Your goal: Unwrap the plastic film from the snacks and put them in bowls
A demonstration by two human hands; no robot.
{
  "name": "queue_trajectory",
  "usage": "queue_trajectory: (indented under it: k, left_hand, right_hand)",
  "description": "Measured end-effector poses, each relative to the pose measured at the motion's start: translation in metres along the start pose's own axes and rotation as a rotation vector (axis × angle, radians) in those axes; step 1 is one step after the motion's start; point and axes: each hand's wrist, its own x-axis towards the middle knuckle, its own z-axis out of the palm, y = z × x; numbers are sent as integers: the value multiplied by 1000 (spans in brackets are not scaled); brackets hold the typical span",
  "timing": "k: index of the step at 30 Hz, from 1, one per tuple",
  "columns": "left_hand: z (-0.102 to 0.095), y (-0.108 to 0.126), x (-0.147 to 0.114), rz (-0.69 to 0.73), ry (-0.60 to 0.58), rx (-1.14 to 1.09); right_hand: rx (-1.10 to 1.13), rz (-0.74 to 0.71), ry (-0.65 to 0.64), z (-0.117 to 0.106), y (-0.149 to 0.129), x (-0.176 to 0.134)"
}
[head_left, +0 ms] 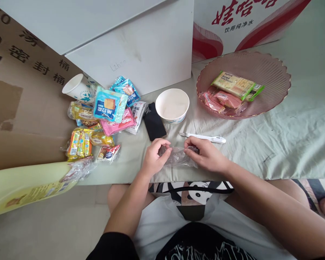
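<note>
A crinkled clear plastic wrapper (176, 157) lies at the table's front edge, pinched at both ends. My left hand (155, 156) grips its left end between thumb and fingers. Closed on its right end is my right hand (208, 154), with something small and dark by its fingertips that I cannot make out. Just beyond the right hand lies a white craft knife (207, 138), its blade end pointing left. A black phone (154, 122) rests past my left hand, beside a white paper bowl (172, 104).
On the left, several packaged snacks (109, 104) are piled next to a tipped paper cup (78, 87). A pink ribbed bowl (273, 77) holds wrapped biscuits (233, 85) at the right. White boxes (141, 50) and a brown carton (29, 90) stand behind. A yellow-green container (24, 180) is at lower left.
</note>
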Motion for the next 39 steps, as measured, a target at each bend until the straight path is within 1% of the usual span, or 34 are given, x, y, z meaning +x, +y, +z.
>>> queue_trajectory:
  k: [5,10,12,14,16,18,19,20,22,23,24,25,26,28,29,31,33,34,35,37,39]
  left_hand:
    - [1,-1,1,1,72,-97]
    - [2,-2,1,-31,85,-125]
    - [1,-3,2,-16,78,-141]
    - [-1,-4,4,-7,87,-138]
    - [-5,-5,6,-22,134,-119]
    - [-12,-4,8,-43,216,-88]
    - [-15,-3,8,-39,295,-60]
    - [-18,0,7,-17,401,-20]
    - [-23,9,4,74,622,79]
    - [-23,15,1,127,677,121]
    - [-23,23,-1,169,672,153]
    - [-21,31,-3,192,598,172]
    - [-17,39,-4,187,485,186]
    - [-7,53,-4,128,282,195]
    - [0,58,-3,90,194,169]
    - [11,62,-1,12,36,41]
    - [18,60,2,-56,-69,-120]
    - [17,58,4,-87,-83,-173]
    - [14,56,8,-108,-60,-193]
    - [0,53,19,-105,70,-119]
    - [-19,54,40,-23,245,71]
  right_hand:
    - [33,54,4,0,0,-2]
    - [28,57,-29,-1,0,-1]
    - [45,53,4,-1,-1,-1]
    - [67,39,68,0,0,-1]
    - [85,43,138,0,1,-2]
    - [110,66,198,0,3,-3]
    - [123,75,231,0,4,-3]
    - [130,81,271,-1,4,-4]
    - [113,93,369,-1,4,-4]
    - [96,98,410,-1,4,-5]
    - [85,98,432,0,4,-5]
    - [91,89,434,2,3,-5]
    - [118,75,414,4,3,-5]
    - [228,36,331,8,1,-6]
    - [298,19,282,10,0,-6]
    - [425,-8,193,11,-2,-7]
    - [521,-46,118,9,-5,-9]
    - [560,-65,92,7,-5,-9]
    - [592,-81,73,4,-6,-9]
    - [637,-95,66,-2,-7,-10]
    - [663,-86,98,-8,-5,-9]
